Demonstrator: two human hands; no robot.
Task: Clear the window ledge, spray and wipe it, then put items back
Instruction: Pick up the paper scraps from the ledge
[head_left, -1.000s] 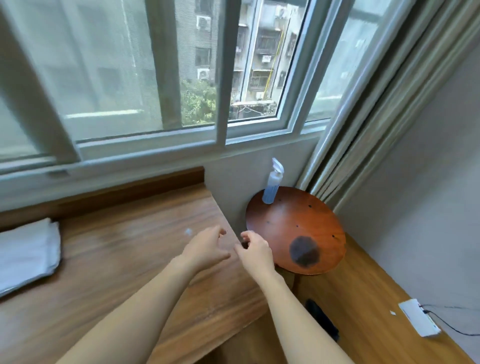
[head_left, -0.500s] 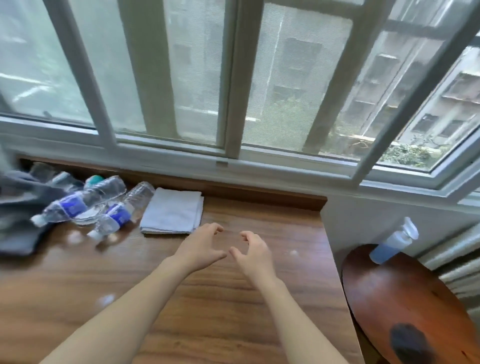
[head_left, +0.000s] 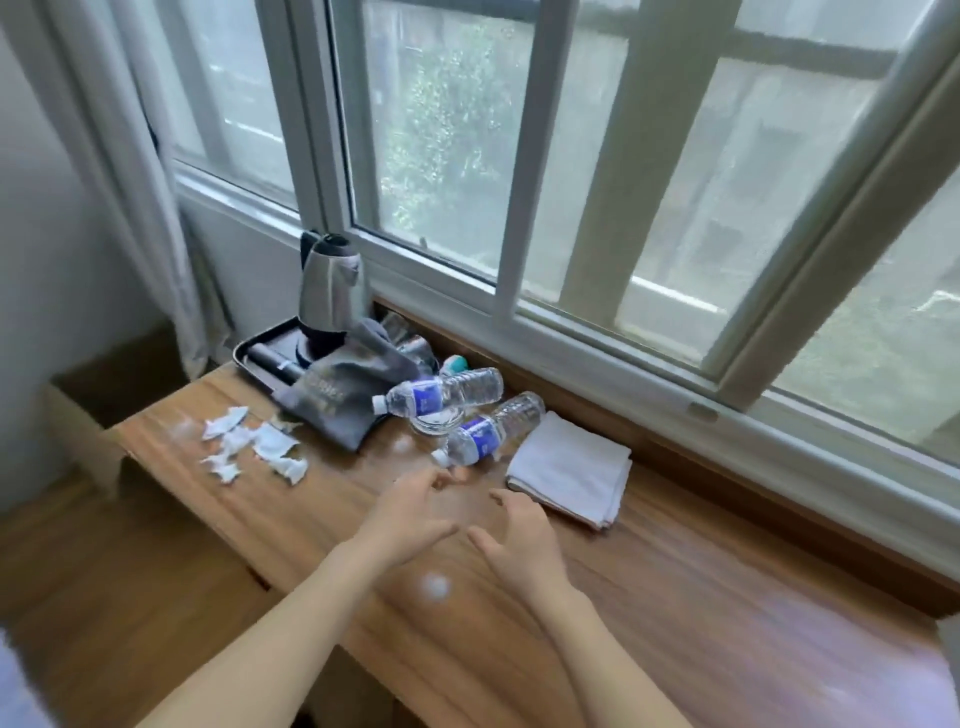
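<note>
Head view: both hands hover empty, fingers loosely apart; best lift the nearer bottle (head_left: 488, 434) first, gripping mid-body.

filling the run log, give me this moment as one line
stage: ledge uncleared | left hand: open, empty | right hand: open, empty | nearest: lying clear plastic water bottle, folded white cloth

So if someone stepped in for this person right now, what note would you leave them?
Left hand and right hand: both open, holding nothing, above the wooden ledge.
Still on the ledge: two water bottles lying on their sides, folded white cloth, torn paper scraps, grey bag, kettle on its tray.
Done: nothing cleared yet.
Left: clear everything, spray, wipe, put items back.
</note>
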